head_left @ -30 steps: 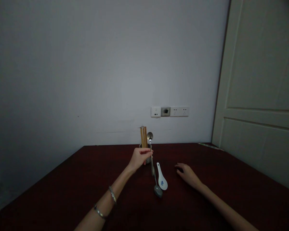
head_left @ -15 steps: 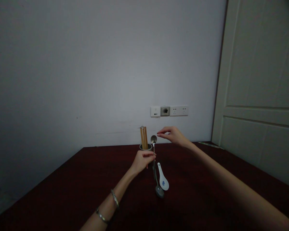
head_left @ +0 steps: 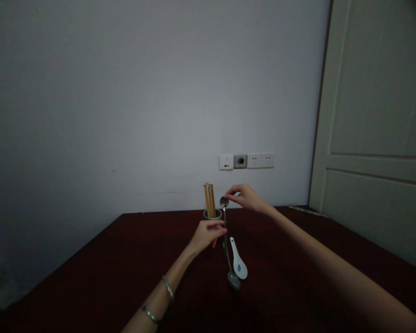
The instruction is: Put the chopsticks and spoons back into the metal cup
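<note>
Upright over the table, a metal spoon (head_left: 223, 203) is held with its bowl at the top. My left hand (head_left: 206, 233), two bracelets on its arm, pinches the handle. At the bowl's right edge, the fingers of my right hand (head_left: 245, 198) are closed on the same spoon. Below, another metal spoon (head_left: 233, 280) lies with its bowl toward me. Beside it on the right rests a white ceramic soup spoon (head_left: 241, 268) with a blue mark. Behind my left hand stands a round holder (head_left: 205, 216), partly hidden, with several wooden chopsticks (head_left: 210, 201) in it.
The dark red table (head_left: 142, 259) reaches back to a pale wall (head_left: 159, 115). Wall sockets (head_left: 260, 161) are set above its back edge. A light panelled door (head_left: 377, 175) stands on the right. A thin flat strip (head_left: 308, 211) lies at the back right.
My right hand has risen from the table, moved left and closed on the spoon's bowl. My left hand, still pinching the handle, has shifted slightly right, uncovering the holder's rim.
</note>
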Demonstrator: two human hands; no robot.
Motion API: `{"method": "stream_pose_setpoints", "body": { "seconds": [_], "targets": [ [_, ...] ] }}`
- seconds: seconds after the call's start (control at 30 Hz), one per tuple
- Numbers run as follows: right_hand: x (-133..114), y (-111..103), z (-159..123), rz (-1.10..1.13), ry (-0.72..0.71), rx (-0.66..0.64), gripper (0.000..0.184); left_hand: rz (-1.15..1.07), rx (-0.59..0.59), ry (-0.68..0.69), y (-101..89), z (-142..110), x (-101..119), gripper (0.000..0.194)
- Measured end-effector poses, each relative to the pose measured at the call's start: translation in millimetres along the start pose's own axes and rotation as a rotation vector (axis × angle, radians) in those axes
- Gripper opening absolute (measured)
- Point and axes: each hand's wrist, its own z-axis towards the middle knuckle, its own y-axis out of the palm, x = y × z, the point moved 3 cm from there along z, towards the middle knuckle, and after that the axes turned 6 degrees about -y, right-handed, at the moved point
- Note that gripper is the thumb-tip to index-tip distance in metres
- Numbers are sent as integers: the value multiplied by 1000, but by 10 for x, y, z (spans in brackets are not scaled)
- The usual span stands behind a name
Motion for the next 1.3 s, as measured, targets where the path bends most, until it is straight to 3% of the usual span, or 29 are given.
{"method": "stream_pose_setpoints", "body": {
  "seconds": [0.1, 0.3, 0.43, 0.7, 1.03, 1.3],
  "targets": [
    [53, -95, 145, -35, -3, 31, 20, -92, 71, -5, -186, 70, -110, 46],
    [259, -265, 636, -113, -7, 109, 23, -273, 397, -117, -696, 192, -605, 44],
    [361, -248, 944, -143, 27, 164, 24, -382, 540, -172, -881, 195, -864, 42],
    [537, 113, 1193, -196, 34, 155, 22, -327, 529, -196, -906, 176, -1068, 42],
    [793, 697, 1026, -170, 52, 14, 23, -262, 513, -183, -886, 165, -1053, 42],
    [855, 991, 881, -150, 52, -92, 21, -232, 490, -181, -892, 176, -1091, 42]
  ]
}}
